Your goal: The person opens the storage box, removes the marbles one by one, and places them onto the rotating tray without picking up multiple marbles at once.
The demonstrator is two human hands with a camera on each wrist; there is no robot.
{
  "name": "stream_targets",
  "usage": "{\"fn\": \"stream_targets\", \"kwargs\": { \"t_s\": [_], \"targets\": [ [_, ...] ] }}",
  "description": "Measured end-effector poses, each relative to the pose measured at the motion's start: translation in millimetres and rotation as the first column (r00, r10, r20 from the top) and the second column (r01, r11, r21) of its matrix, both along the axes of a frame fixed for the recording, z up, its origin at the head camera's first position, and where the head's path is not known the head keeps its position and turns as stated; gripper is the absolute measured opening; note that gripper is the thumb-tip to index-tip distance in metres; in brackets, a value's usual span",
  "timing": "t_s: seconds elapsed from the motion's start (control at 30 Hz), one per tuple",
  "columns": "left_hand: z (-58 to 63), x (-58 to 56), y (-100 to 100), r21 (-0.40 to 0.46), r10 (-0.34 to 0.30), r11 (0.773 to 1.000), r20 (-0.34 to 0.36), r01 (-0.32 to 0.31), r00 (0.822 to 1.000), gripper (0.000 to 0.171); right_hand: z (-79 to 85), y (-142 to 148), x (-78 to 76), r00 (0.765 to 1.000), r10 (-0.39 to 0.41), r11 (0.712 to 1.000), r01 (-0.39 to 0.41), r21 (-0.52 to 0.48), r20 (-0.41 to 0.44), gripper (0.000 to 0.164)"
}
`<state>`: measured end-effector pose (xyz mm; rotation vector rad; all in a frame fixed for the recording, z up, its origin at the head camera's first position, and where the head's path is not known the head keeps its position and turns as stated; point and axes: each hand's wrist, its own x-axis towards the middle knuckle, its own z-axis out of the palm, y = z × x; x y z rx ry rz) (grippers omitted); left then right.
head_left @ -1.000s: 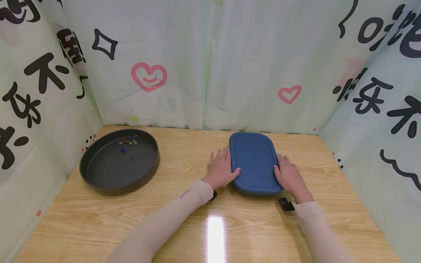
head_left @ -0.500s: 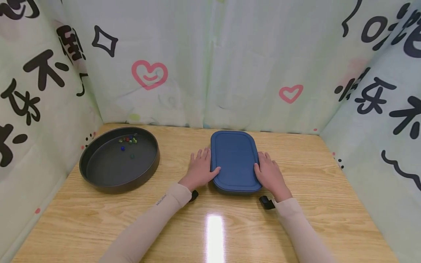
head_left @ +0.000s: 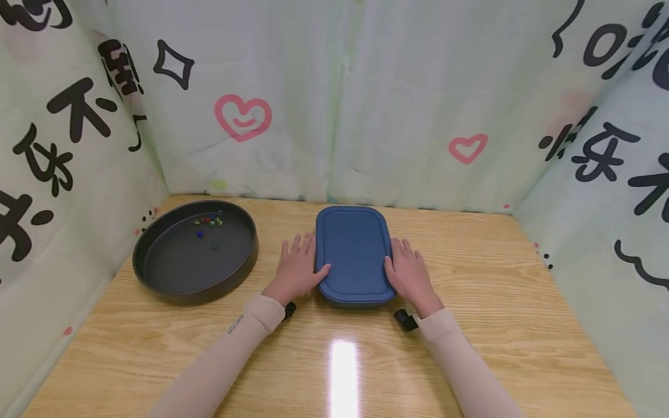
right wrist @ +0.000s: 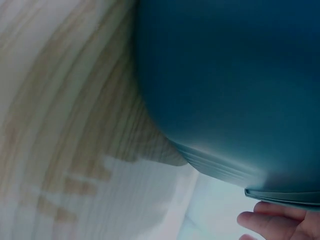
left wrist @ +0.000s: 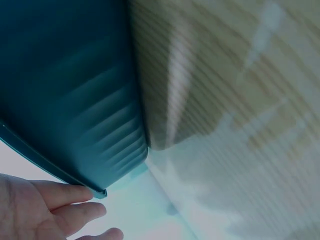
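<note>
A lidded blue storage box [head_left: 352,252] lies flat on the table with both hands along its long sides. At its left side, my left hand [head_left: 294,271] touches the rim, fingers straight and thumb on the lid's edge. My right hand [head_left: 412,274] lies against the opposite side, fingers extended. From the left wrist, the ribbed box wall [left wrist: 95,105] shows, with left fingers [left wrist: 65,195] under the lid rim. In the right wrist view, the smooth box end [right wrist: 225,95] fills much of the picture, and right fingertips [right wrist: 272,220] touch near the rim. The box's contents are hidden.
A round dark pan [head_left: 193,276] stands on the table at the left, with several small coloured marbles [head_left: 211,221] inside. Printed curtains [head_left: 334,104] enclose the wooden table [head_left: 512,325] at the back and sides. A black wrist device [head_left: 405,320] shows by the right wrist.
The blue box has slid left across the table, nearer the pan, with both hands moving along beside it. The pan and marbles have stayed in place.
</note>
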<state>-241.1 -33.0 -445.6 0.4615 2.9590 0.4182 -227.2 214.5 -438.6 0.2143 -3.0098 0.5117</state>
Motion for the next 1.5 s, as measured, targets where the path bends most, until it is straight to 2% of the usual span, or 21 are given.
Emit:
{"fn": "stream_targets", "kwargs": {
  "t_s": [0.17,0.3,0.43,0.47,0.53,0.7,0.8,0.93,1.1,1.37,1.5],
  "targets": [
    [2.5,0.9,-7,-0.002,0.009,1.0,-0.013,-0.009,1.0,0.078,-0.9,-6,-2.6,1.0,0.01,1.0,-0.01,0.005,0.002,0.052],
    [5.2,3.6,-8,-0.007,0.005,1.0,-0.027,-0.005,1.0,0.077,1.2,-8,-2.6,0.999,0.032,0.998,-0.03,0.05,-0.037,0.052],
    [7.4,8.6,-10,0.049,-0.01,0.999,-0.008,0.01,1.0,0.075,5.7,-12,3.0,0.98,0.153,0.979,-0.133,0.155,-0.127,0.05],
    [7.3,9.6,-12,0.07,-0.014,0.997,-0.001,0.014,1.0,0.075,6.7,-14,5.2,0.967,0.201,0.968,-0.171,0.184,-0.159,0.049],
    [5.8,11.5,-15,0.099,-0.029,0.995,0.012,0.028,0.999,0.077,8.6,-19,10.3,0.923,0.305,0.94,-0.252,0.231,-0.233,0.047],
    [-1.1,15.8,-26,0.097,-0.1,0.991,0.03,0.096,0.995,0.086,9.8,-31,23.8,0.773,0.511,0.853,-0.401,0.336,-0.376,0.039],
    [-4.0,19.6,-31,0.071,-0.155,0.986,0.037,0.152,0.987,0.092,8.7,-37,30.4,0.71,0.579,0.81,-0.444,0.384,-0.4,0.039],
    [-6.9,23.8,-34,0.026,-0.213,0.977,0.06,0.212,0.975,0.099,5.2,-42,35.5,0.669,0.625,0.775,-0.47,0.422,-0.403,0.039],
    [-11.1,24.9,-30,-0.031,-0.237,0.971,0.054,0.238,0.97,0.105,0.2,-49,37.1,0.623,0.666,0.74,-0.483,0.467,-0.411,0.039],
    [-18.5,24.7,-21,-0.12,-0.193,0.974,-0.018,0.19,0.981,0.108,-5.1,-57,38.0,0.546,0.719,0.689,-0.48,0.542,-0.43,0.042],
    [-20.2,25.4,-18,-0.124,-0.174,0.978,-0.032,0.169,0.984,0.107,-6.8,-59,38.7,0.534,0.725,0.681,-0.464,0.566,-0.434,0.043]
  ]
}}
